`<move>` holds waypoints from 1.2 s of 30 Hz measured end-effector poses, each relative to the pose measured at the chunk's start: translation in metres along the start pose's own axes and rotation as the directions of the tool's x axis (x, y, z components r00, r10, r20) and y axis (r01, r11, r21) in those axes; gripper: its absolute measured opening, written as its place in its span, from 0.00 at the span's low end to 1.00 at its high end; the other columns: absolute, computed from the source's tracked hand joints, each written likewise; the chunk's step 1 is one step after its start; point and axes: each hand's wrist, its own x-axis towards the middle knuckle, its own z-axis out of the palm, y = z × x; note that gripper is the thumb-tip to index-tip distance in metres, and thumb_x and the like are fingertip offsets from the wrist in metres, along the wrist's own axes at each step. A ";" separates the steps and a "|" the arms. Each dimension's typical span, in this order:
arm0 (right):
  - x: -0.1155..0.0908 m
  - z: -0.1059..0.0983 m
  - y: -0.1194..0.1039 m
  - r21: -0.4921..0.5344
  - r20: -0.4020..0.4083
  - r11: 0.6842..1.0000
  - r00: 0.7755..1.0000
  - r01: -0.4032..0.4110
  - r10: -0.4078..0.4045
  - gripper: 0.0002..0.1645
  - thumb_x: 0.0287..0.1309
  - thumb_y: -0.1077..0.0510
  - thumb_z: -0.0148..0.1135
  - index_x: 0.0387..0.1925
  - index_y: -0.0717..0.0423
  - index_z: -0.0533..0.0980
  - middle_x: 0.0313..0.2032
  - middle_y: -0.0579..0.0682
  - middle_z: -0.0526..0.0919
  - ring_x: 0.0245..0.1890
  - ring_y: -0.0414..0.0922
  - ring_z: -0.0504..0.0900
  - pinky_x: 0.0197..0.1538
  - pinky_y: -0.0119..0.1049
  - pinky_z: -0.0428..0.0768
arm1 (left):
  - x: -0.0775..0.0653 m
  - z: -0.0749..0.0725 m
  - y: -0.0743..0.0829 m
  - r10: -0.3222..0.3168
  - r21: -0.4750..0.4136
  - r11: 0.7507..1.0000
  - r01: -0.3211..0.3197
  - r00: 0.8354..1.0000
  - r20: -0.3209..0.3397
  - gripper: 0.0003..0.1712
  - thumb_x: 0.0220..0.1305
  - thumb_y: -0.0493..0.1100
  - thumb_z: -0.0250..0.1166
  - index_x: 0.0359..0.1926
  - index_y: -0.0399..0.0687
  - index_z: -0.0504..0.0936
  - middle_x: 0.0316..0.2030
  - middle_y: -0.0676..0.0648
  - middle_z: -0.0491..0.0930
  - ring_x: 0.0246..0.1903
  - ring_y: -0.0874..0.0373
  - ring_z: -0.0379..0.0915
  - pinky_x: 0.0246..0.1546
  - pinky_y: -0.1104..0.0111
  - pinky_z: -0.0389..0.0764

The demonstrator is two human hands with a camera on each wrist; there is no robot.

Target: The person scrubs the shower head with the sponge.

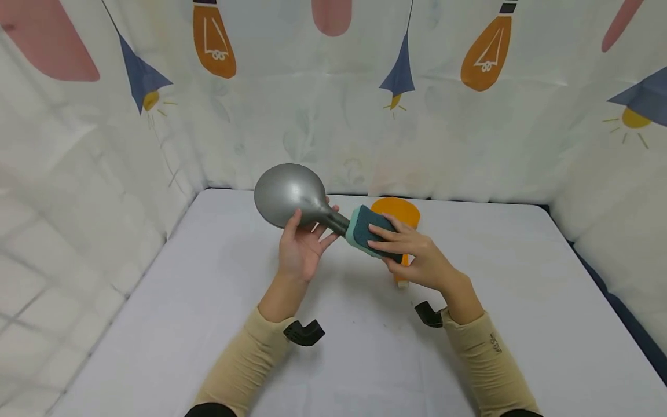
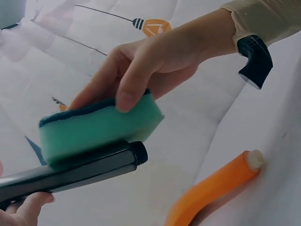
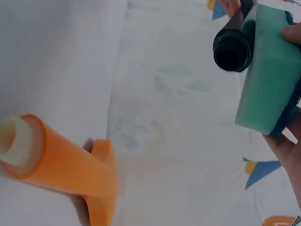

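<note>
My left hand (image 1: pixel 302 249) holds a grey ladle (image 1: pixel 290 196) where its handle meets the bowl, thumb against the underside. The bowl's rounded back faces up and left. In the left wrist view the dark handle (image 2: pixel 94 169) slopes slightly up to its hollow end. My right hand (image 1: pixel 422 258) pinches a sponge (image 1: pixel 372 231) between thumb and fingers. The sponge has a dark teal scouring side under the fingers, and its light green foam (image 3: pixel 270 70) lies against the handle near the end. Behind the right hand is an orange ladle (image 1: pixel 398 209), partly hidden.
A white-covered table (image 1: pixel 312 359) spreads below both hands. The orange ladle's handle (image 2: pixel 216 183), with a pale end, points toward me. Printed cloth (image 1: pixel 323 116) hangs at the table's back and sides. A dark strap piece is on each sleeve's wrist.
</note>
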 end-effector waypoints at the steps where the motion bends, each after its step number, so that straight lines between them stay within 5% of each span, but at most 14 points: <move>1: -0.001 -0.002 0.001 0.011 0.006 1.000 1.000 -0.013 0.013 0.30 0.51 0.75 0.71 0.57 0.58 0.84 0.64 0.56 0.78 0.72 0.67 0.63 0.71 0.58 0.63 | 0.001 -0.001 0.003 0.019 -0.011 1.000 -0.019 1.000 -0.003 0.35 0.77 0.49 0.50 0.79 0.52 0.51 0.70 0.32 0.64 0.60 0.42 0.75 0.49 0.51 0.83; 7: 0.000 0.004 0.001 0.002 -0.017 1.000 1.000 0.002 -0.002 0.32 0.50 0.76 0.71 0.58 0.58 0.83 0.64 0.58 0.78 0.71 0.70 0.63 0.69 0.61 0.63 | 0.001 -0.005 0.007 0.042 -0.039 0.998 -0.042 0.999 0.000 0.34 0.78 0.49 0.53 0.79 0.51 0.53 0.72 0.32 0.63 0.60 0.43 0.75 0.49 0.52 0.83; 15: 0.005 0.024 -0.005 -0.115 -0.086 0.982 0.983 0.150 -0.161 0.25 0.61 0.67 0.70 0.60 0.57 0.82 0.65 0.56 0.77 0.70 0.68 0.65 0.67 0.63 0.65 | -0.011 0.000 -0.012 -0.075 0.075 0.994 0.073 0.997 0.017 0.33 0.79 0.47 0.45 0.79 0.49 0.49 0.63 0.41 0.73 0.55 0.51 0.79 0.45 0.63 0.84; 23: -0.002 0.006 0.005 0.020 -0.066 0.998 0.996 0.055 -0.054 0.36 0.46 0.80 0.70 0.59 0.59 0.83 0.66 0.55 0.77 0.70 0.70 0.63 0.72 0.49 0.64 | -0.007 0.001 0.000 -0.024 0.026 0.999 0.024 1.000 0.015 0.33 0.78 0.47 0.46 0.79 0.52 0.51 0.67 0.35 0.69 0.60 0.43 0.76 0.51 0.51 0.82; 27: -0.002 0.008 0.007 0.011 -0.088 0.999 0.995 0.046 -0.044 0.36 0.46 0.79 0.71 0.59 0.58 0.83 0.65 0.57 0.77 0.70 0.71 0.64 0.70 0.53 0.66 | -0.004 -0.001 0.006 0.014 0.018 1.000 -0.014 1.000 0.011 0.32 0.78 0.48 0.49 0.78 0.51 0.54 0.66 0.36 0.70 0.61 0.41 0.74 0.52 0.49 0.81; 36: 0.011 0.030 -0.011 -0.202 -0.095 0.973 0.986 0.114 -0.135 0.23 0.63 0.65 0.70 0.59 0.58 0.82 0.65 0.57 0.77 0.69 0.71 0.64 0.67 0.66 0.66 | -0.009 0.001 -0.012 -0.085 0.111 0.990 0.086 0.996 -0.007 0.31 0.80 0.46 0.44 0.79 0.47 0.51 0.64 0.40 0.71 0.56 0.51 0.79 0.49 0.57 0.83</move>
